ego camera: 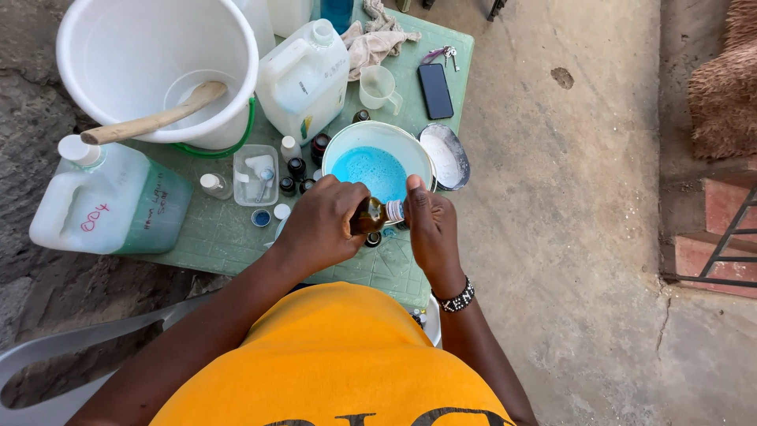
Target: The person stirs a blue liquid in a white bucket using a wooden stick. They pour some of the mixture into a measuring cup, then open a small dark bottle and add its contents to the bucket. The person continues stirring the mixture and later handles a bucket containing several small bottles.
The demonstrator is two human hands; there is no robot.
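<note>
Head view. Left hand (pixel 319 225): clenched around a small brown bottle (pixel 367 214), held on its side just at the near rim of a white bowl (pixel 341 143) of blue foamy liquid. Right hand (pixel 430 229): fingertips pinch the bottle's white cap (pixel 395 210). Green table (pixel 213 237) also bears a white bucket (pixel 236 55) with wooden stirrer (pixel 154 121), two white jugs, a measuring cup (pixel 378 87), and small vials.

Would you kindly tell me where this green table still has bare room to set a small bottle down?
Bare green table shows in front of the translucent jug, left of the left hand, and along the near edge under both hands. A smaller patch lies right of the black phone. Between the clear tray and blue-filled bowl it is crowded with vials.
</note>
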